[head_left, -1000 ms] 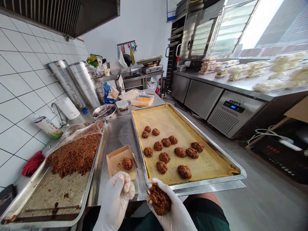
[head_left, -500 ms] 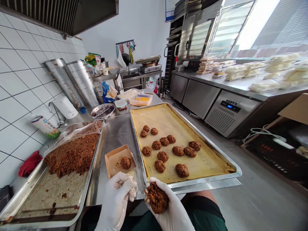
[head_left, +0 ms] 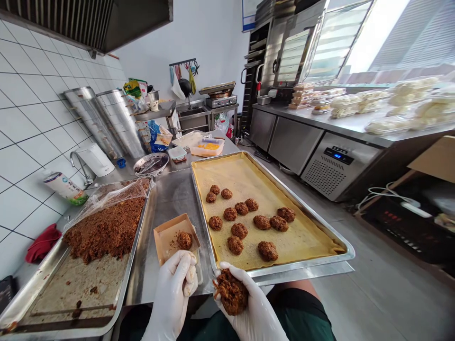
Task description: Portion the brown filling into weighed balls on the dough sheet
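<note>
In my gloved right hand (head_left: pixel 254 303), a ball of brown shredded mixture (head_left: pixel 232 292) rests between curled fingers and thumb, just off the near edge of the lined baking tray. My gloved left hand (head_left: pixel 177 284) is closed, thumb against curled fingers; what they hold, if anything, is hidden. It lies in front of a small cardboard box (head_left: pixel 161 237) with one brown ball (head_left: pixel 184 240) and crumbs inside. Several similar balls (head_left: pixel 239 230) sit on the yellow liner of the baking tray (head_left: pixel 302 189). A heap of loose brown mixture (head_left: pixel 106 227) fills the back of the left metal tray (head_left: pixel 71 284).
Clear plastic film (head_left: pixel 106 194) covers part of the heap. Behind stand a bowl (head_left: pixel 151 163) and a plastic tub with yellow contents (head_left: pixel 206 148). A red cloth (head_left: pixel 42 242) lies at the left wall. Packed containers (head_left: pixel 344 105) line the right counter.
The left hand's fingers have curled tighter, and it has shifted slightly. My right hand keeps the brown ball in nearly the same spot. The view has moved a little.
</note>
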Demonstrator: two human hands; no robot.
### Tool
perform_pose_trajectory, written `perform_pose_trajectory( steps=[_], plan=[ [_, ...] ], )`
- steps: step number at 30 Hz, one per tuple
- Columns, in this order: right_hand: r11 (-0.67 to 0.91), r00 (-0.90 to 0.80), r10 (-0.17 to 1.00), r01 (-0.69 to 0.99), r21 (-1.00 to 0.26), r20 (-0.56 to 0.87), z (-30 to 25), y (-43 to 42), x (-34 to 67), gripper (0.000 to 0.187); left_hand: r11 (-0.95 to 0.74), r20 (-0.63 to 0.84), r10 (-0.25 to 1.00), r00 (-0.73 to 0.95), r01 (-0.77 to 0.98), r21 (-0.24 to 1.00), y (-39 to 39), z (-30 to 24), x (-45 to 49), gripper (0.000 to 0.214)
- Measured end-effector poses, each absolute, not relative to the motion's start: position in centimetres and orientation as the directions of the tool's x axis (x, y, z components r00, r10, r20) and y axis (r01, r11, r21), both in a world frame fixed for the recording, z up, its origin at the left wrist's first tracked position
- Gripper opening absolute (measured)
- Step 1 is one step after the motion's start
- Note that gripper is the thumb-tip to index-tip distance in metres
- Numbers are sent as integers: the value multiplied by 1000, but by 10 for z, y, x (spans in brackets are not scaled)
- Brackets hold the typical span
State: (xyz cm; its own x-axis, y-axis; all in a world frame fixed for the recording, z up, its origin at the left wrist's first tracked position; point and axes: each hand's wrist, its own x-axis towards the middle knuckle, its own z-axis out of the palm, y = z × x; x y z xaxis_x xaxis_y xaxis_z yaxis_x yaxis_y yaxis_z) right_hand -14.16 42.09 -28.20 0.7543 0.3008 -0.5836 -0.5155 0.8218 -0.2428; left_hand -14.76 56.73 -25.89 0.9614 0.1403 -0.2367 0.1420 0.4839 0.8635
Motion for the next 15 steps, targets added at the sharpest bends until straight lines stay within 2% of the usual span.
perform_pose_trajectory(
  steps=[3,5,8,12,15],
  plan=[
    [822,754,306,-518,-238,-581,-285,420,-143,21,434,-207,110,972,141,890,569,-253,-149,21],
    [820,753,309,-520,-238,-581,-286,420,-143,21,342,-181,107,978,135,930,571,-253,-150,23],
    [823,759,303,-513,-243,-576,-286,421,-143,19,216,-163,164,973,126,968,574,-256,-151,30],
    [819,750,299,-519,-244,-590,-280,422,-142,20,186,-169,241,956,126,974,576,-264,-151,41],
    [825,751,298,-513,-237,-589,-278,421,-142,19,184,-144,242,960,100,978,578,-267,-151,39]
  ],
)
